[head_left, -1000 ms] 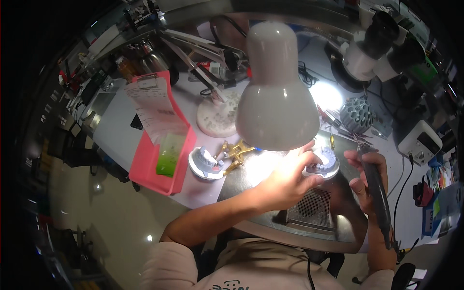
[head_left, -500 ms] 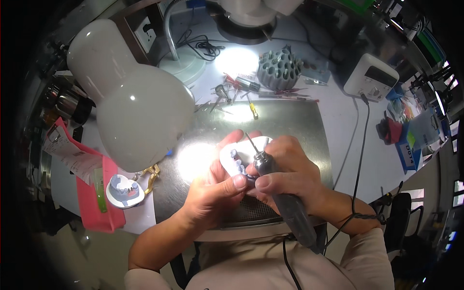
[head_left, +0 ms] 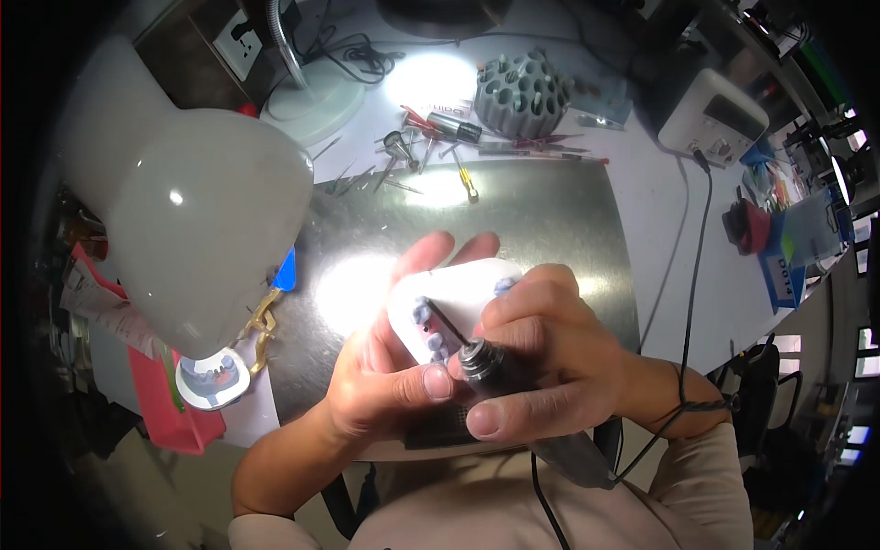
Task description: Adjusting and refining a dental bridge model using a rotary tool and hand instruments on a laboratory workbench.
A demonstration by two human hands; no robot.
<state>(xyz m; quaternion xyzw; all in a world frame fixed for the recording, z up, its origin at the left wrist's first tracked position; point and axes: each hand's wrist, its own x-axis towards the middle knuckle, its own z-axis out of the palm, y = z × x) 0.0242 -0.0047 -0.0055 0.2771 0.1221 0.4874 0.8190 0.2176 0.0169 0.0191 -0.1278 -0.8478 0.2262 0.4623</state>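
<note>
A white dental model (head_left: 463, 282) with grey-blue teeth lies in my left hand (head_left: 371, 376). My left thumb presses its near edge, and the fingers reach underneath and past its far side. My right hand (head_left: 564, 362) grips a dark rotary handpiece (head_left: 483, 363) like a pen. From its metal nose a thin bur (head_left: 447, 321) reaches over to the teeth on the model's left side, beside a pink patch. Whether the bur's tip touches a tooth, I cannot tell. The handpiece's nose and my right fingers cover part of the model.
Beneath my hands is a metal plate (head_left: 550, 220). A big white lamp shade (head_left: 206, 202) hangs at left, above a second dental model (head_left: 213, 378) and a pink tray (head_left: 197, 431). Behind stand a grey bur holder (head_left: 522, 105), a yellow-handled screwdriver (head_left: 467, 183) and a white control box (head_left: 710, 119).
The bur has swung from pointing past the model's far side down to the teeth at its left. The model is tilted more toward me, and my whole view has shifted somewhat.
</note>
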